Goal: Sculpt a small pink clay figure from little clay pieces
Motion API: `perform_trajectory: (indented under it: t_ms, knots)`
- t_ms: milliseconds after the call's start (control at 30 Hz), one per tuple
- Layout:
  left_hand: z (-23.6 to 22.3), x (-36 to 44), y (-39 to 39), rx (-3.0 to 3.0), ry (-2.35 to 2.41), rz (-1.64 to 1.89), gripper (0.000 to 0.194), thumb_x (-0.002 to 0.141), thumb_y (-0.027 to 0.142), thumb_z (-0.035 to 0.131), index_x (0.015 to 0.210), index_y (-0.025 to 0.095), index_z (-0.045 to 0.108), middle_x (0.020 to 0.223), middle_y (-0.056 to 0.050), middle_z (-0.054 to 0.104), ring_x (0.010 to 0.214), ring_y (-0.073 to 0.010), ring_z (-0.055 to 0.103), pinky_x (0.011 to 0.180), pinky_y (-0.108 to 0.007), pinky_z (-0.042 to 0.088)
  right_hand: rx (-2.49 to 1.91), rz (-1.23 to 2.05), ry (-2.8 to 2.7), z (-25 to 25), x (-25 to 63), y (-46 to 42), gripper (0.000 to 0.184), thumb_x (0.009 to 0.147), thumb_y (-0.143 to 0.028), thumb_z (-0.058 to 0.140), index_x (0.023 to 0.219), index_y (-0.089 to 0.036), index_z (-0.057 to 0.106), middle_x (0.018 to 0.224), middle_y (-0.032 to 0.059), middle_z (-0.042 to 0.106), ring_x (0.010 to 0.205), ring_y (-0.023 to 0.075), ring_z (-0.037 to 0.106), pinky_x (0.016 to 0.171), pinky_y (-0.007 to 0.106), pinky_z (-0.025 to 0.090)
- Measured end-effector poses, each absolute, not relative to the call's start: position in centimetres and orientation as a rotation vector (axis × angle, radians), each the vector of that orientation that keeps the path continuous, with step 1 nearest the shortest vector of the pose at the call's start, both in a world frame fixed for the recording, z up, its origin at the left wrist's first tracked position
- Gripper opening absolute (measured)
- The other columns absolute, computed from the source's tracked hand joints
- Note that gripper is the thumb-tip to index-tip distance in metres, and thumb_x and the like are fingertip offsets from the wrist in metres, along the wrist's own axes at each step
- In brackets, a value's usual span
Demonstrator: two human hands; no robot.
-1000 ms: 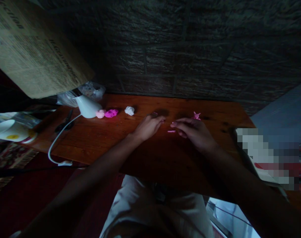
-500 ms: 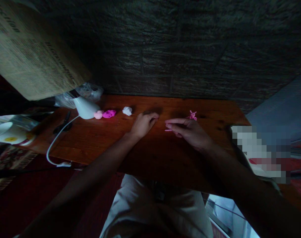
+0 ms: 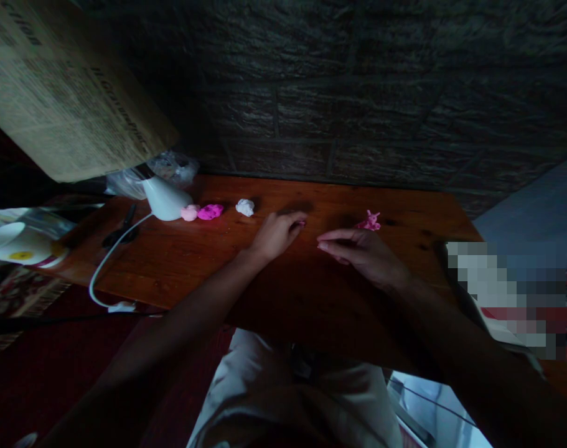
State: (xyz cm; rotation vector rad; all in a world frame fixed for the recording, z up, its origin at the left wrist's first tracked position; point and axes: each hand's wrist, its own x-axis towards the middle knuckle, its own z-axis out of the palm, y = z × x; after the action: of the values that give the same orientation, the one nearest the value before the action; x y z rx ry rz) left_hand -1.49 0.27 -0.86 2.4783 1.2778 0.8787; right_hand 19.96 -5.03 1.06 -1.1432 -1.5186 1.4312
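Note:
My left hand (image 3: pixel 279 233) is closed above the wooden table (image 3: pixel 180 261), with a small pink bit of modelling clay (image 3: pixel 304 222) showing at its fingertips. Facing it, my right hand (image 3: pixel 358 252) has thumb and forefinger pinched together; whatever is between them is too small or dark to make out. Just behind the right hand stands a small pink clay figure (image 3: pixel 371 221) with thin points sticking up, its lower part partly hidden by that hand. Left of my hands lie a white lump of clay (image 3: pixel 244 207), a bright magenta lump (image 3: pixel 211 212) and a pale pink lump (image 3: pixel 190 213).
A white lamp base (image 3: pixel 164 202) with a newsprint-patterned shade (image 3: pixel 78 112) stands at the left, its white cable (image 3: pixel 93 274) hanging over the edge. Scissors (image 3: pixel 122 233) and a paper cup (image 3: pixel 17 246) are nearby. A stone wall (image 3: pixel 311 118) closes off the back.
The thin pink strip at my right fingertips is no longer visible there. A pink bit now shows at my left fingertips. The whole view has shifted slightly.

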Motion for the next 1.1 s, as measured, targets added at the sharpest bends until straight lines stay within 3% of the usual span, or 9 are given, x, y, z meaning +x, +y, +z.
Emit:
perform_trajectory:
  t_ms: [333, 633, 967, 1100]
  knots:
    - [-0.85, -1.3, 0.34, 2.362, 1.351, 0.925, 0.016, 0.088, 0.016, 0.063, 0.103, 0.015, 0.071, 0.089, -0.006, 0.078, 0.078, -0.0167, 0.073, 0.076, -0.029, 0.056, -1.168, 1.462, -1.499, 1.43, 19.71, -5.22, 0.035, 0.069, -0.038, 0.084, 0.1, -0.021, 0.081, 0.073, 0.0012, 0.072, 0.06, 0.0113, 0.054, 0.06, 0.028, 0.042]
    - [-0.84, -1.12, 0.31, 2.292, 1.394, 0.916, 0.013, 0.088, 0.017, 0.062, 0.098, 0.017, 0.071, 0.096, -0.005, 0.078, 0.082, -0.0166, 0.073, 0.082, -0.031, 0.056, -1.184, 1.382, -1.59, 1.35, 19.79, -5.16, 0.03, 0.072, -0.043, 0.081, 0.092, -0.021, 0.082, 0.074, 0.0025, 0.072, 0.068, 0.015, 0.06, 0.065, 0.031, 0.046]
    - [-0.93, -0.94, 0.35, 2.276, 1.329, 0.923, 0.014, 0.089, 0.013, 0.057, 0.098, 0.017, 0.067, 0.097, -0.005, 0.077, 0.086, -0.015, 0.071, 0.082, -0.028, 0.054, -1.179, 1.397, -1.574, 1.46, 19.63, -5.42, 0.033, 0.074, -0.046, 0.078, 0.091, -0.019, 0.081, 0.068, -0.0003, 0.067, 0.061, 0.0119, 0.054, 0.062, 0.029, 0.042]
    - [-1.04, -1.03, 0.39, 2.319, 1.306, 0.936, 0.016, 0.088, 0.012, 0.056, 0.098, 0.017, 0.068, 0.093, -0.004, 0.076, 0.078, -0.0142, 0.07, 0.076, -0.028, 0.053, -1.202, 1.365, -1.596, 1.79, 19.64, -5.44, 0.027, 0.074, -0.042, 0.078, 0.088, -0.02, 0.08, 0.068, 0.0001, 0.069, 0.061, 0.0131, 0.057, 0.063, 0.029, 0.045]
